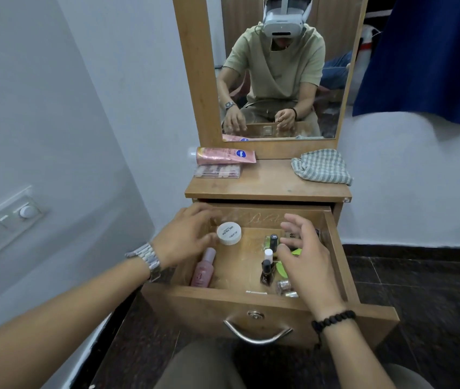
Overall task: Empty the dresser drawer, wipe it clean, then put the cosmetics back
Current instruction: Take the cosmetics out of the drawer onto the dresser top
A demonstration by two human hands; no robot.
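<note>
Pink bottle (204,267) lying flat in drawer (251,300), cap pointing away

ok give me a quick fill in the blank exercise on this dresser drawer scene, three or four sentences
1. The checked cloth lies on the dresser top, at its ______ end.
2. The pink tube lies on top of a clear ______ of nails.
3. The white jar sits in the drawer next to the ______ hand.
4. The wrist of the right hand wears a black beaded ______.

Missing words: right; box; left; bracelet
</note>
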